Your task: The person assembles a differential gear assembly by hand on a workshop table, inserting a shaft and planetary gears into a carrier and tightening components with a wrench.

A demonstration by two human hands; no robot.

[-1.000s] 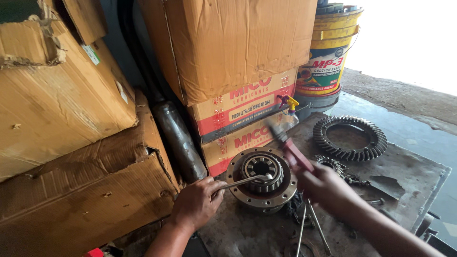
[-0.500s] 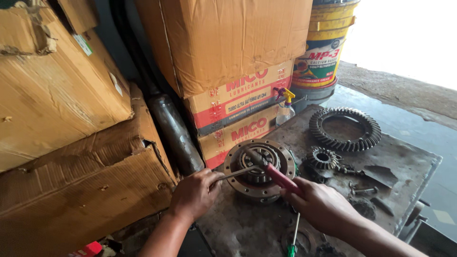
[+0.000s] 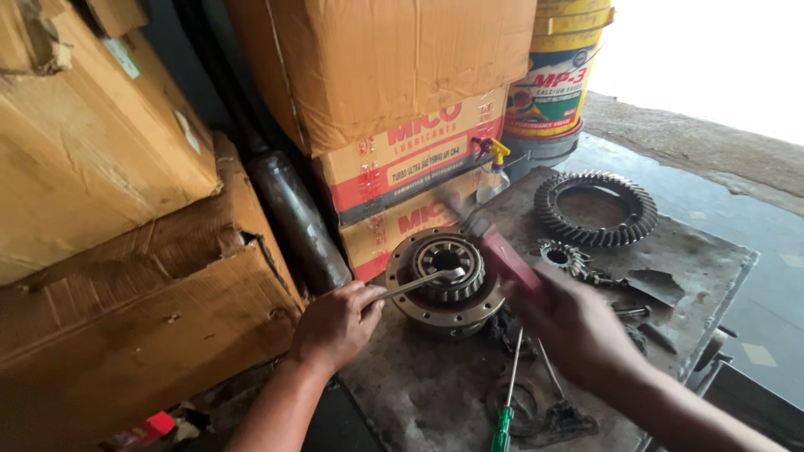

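hands work a greasy differential housing (image 3: 444, 280) at centre frame on the metal table (image 3: 712, 259). left hand (image 3: 335, 322) has its fingers curled around a thin steel rod (image 3: 414, 285) set in the hub; right hand (image 3: 578, 331), blurred, grips a red-handled tool (image 3: 511, 259). housing looks heavy, rigid and slippery, best held by its flanged rim.

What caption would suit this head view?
Left hand steadies a metal rod in a differential housing; right hand swings a red-handled tool.

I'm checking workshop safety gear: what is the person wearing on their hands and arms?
Nothing shows on either. The left hand and the right hand are bare, with no gloves. Both forearms are uncovered as far as the frame reaches, with no sleeves, watch or bands. The right hand is motion-blurred.
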